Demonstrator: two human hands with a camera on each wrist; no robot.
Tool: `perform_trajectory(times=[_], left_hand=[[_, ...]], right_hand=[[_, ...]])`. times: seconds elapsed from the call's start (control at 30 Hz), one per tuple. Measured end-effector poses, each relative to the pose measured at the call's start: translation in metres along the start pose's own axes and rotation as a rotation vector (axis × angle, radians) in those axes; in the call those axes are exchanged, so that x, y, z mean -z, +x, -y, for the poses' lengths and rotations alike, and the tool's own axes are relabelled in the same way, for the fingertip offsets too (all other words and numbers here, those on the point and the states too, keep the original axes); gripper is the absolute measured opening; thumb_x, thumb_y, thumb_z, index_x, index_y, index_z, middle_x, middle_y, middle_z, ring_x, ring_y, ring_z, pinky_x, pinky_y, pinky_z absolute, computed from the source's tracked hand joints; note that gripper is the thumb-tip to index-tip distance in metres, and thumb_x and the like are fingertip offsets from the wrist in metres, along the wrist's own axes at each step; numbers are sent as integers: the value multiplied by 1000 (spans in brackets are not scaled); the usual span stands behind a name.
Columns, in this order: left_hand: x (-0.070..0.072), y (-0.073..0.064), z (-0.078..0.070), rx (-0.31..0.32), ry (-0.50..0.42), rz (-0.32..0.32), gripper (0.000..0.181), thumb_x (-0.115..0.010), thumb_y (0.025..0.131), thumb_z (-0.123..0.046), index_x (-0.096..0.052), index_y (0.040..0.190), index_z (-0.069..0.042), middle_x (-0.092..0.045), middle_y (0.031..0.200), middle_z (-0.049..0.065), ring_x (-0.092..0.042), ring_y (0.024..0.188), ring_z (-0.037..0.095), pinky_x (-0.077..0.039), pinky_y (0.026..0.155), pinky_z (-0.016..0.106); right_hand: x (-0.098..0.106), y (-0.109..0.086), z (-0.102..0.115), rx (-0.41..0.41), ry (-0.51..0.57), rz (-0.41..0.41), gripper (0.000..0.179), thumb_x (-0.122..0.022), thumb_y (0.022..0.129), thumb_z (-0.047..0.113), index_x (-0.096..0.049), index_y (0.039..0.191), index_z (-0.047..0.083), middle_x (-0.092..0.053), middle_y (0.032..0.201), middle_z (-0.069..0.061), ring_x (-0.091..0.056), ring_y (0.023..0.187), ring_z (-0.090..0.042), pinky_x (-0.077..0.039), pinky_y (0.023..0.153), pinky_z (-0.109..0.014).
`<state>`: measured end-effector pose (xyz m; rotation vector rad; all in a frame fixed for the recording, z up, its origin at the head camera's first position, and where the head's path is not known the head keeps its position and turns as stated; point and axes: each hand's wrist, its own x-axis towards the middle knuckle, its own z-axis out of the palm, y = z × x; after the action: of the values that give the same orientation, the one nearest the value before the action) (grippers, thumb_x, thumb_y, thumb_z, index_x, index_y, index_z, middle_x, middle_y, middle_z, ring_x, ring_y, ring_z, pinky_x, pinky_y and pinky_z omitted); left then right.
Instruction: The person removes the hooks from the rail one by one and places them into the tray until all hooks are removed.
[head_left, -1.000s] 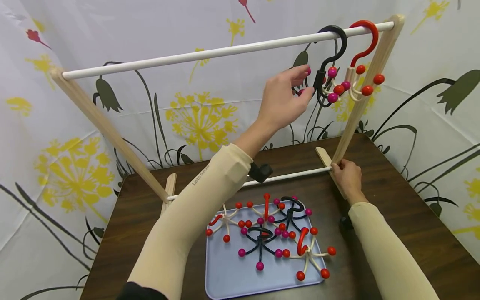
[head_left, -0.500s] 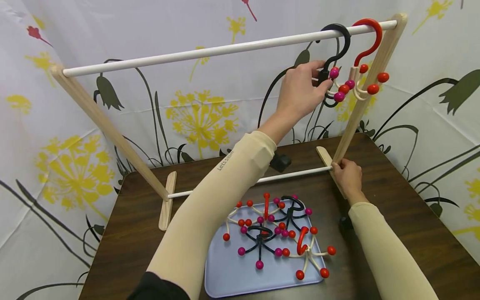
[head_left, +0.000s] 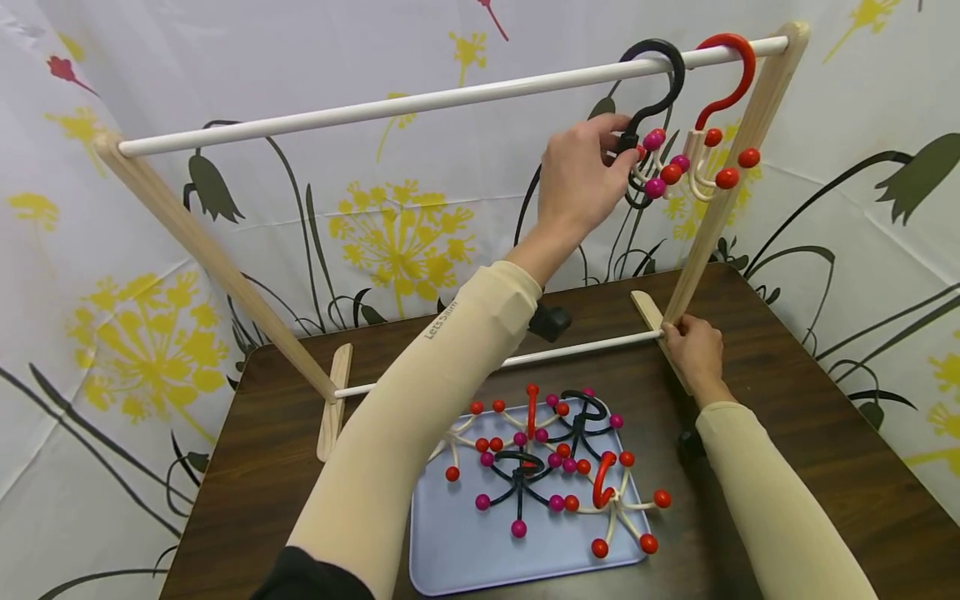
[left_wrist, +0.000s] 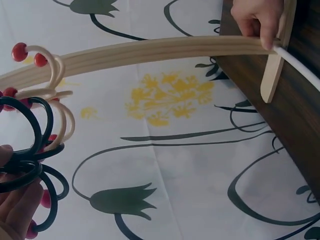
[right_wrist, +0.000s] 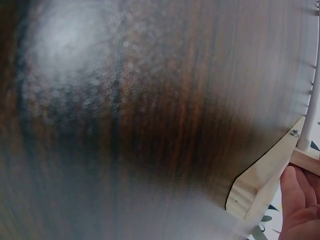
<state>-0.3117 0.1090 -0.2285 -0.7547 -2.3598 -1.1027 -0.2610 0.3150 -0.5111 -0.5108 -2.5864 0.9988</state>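
Note:
My left hand pinches the stem of a black hook hanger between thumb and fingers, its hook over the white rail. The hanger's lower end fans into curved black prongs tipped with magenta balls. Just to the right a red-hooked hanger with cream prongs and red balls hangs on the same rail. Down at table height, my right hand grips the foot of the rack's right wooden post; in the right wrist view, fingers lie against the wooden foot.
Several more black and red-hooked hangers lie on a pale blue tray in front, some prongs overhanging its edge. The rack's left post and lower white bar stand on the dark wood table. A flower-print curtain hangs behind.
A second ago my left hand was beside the black hanger, fingers spread. It moved right, took hold of the stem, then shifted slightly left with it. My right hand stays on the post.

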Motion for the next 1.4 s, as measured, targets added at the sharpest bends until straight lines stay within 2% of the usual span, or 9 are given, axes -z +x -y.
perform_trajectory(times=[0.43,0.7,1.07,1.23,1.4], left_hand=[[12,-3,5,-26,-99,-79,30,-70,90,-17,-70,120,-11,-74,94,-3,-65,76,-1,-44,74,12],[24,-7,17,-49,-139,-129,26,-72,88,-13,-73,113,-10,-73,88,-2,-65,68,0,-46,71,14],[53,-25,37,-102,-198,-168,24,-71,86,-6,-73,110,-4,-74,86,3,-68,68,5,-52,68,16],[68,-31,44,-72,-237,-185,23,-72,84,-4,-74,108,-3,-74,87,5,-69,68,7,-54,68,19],[79,-29,45,-51,-279,-199,22,-72,84,-1,-74,105,-2,-74,87,7,-70,69,10,-56,71,20]], right_hand=[[0,-2,2,-5,4,-5,26,-58,98,24,-69,99,0,-69,92,-20,-58,85,-37,-46,78,-52],[-2,-1,6,16,7,5,27,-58,99,24,-68,100,-1,-68,93,-21,-57,84,-36,-46,75,-51],[-8,-1,6,27,5,7,27,-57,99,24,-68,98,-1,-68,92,-21,-56,82,-36,-46,74,-50],[-8,3,6,26,-4,11,28,-56,99,24,-68,100,-1,-68,94,-21,-57,84,-37,-46,76,-51],[-7,1,3,3,-3,29,29,-55,99,25,-67,102,-2,-68,95,-22,-57,85,-37,-46,76,-52]])
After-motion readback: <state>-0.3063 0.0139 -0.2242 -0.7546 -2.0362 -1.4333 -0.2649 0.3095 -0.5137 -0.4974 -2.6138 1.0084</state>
